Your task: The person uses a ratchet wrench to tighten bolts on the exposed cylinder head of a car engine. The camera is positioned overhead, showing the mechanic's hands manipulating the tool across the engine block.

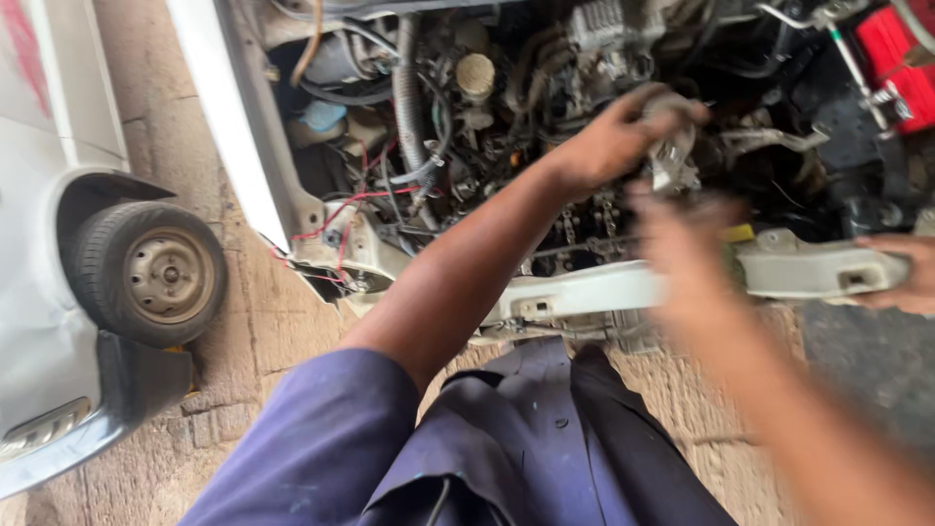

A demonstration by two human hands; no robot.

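My left hand (609, 146) reaches into the open engine bay and is closed around a grey metal engine part (674, 154) near the top of the engine. Just below that part, over the white front crossbeam (584, 289), my right hand (687, 244) is blurred by motion. Its fingers look spread and nothing shows in it. Both my arms come up from the bottom of the view, the left in a dark blue sleeve.
Another person's hand (904, 275) rests on the crossbeam's right end. Hoses, red wires (362, 200) and a round beige cap (475, 74) crowd the bay, with a red part (901, 54) top right. A second white car's wheel (151, 273) stands left on paved ground.
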